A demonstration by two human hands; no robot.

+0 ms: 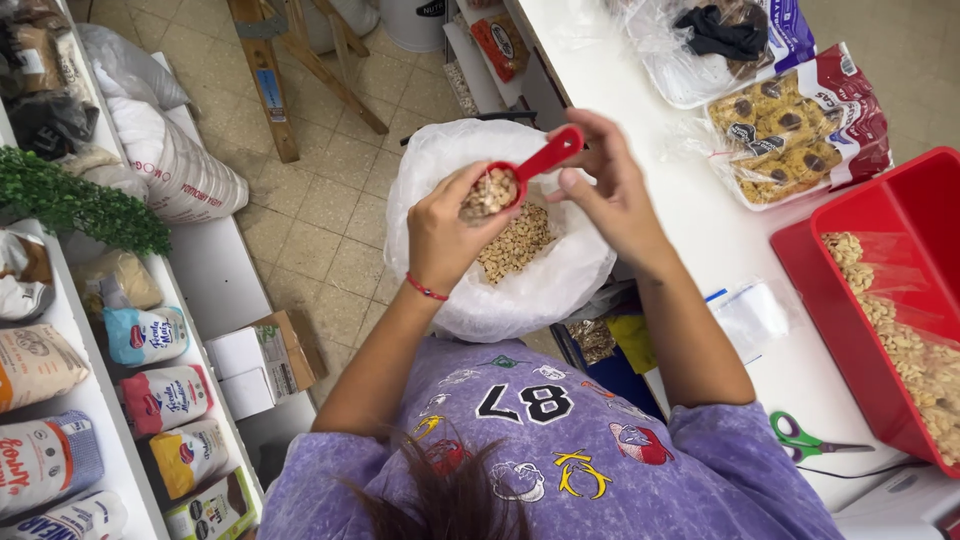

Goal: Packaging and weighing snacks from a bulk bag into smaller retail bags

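My right hand pinches the red scoop by its handle, left hand cupped closed over the heaped nuts, both above the open bag beside the counter's left edge so spill drops back in.

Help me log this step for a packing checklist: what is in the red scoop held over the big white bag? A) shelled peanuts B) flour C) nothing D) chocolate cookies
A: the red scoop, gripped by the right hand, is heaped with pale shelled peanuts, like those in the white bag below.
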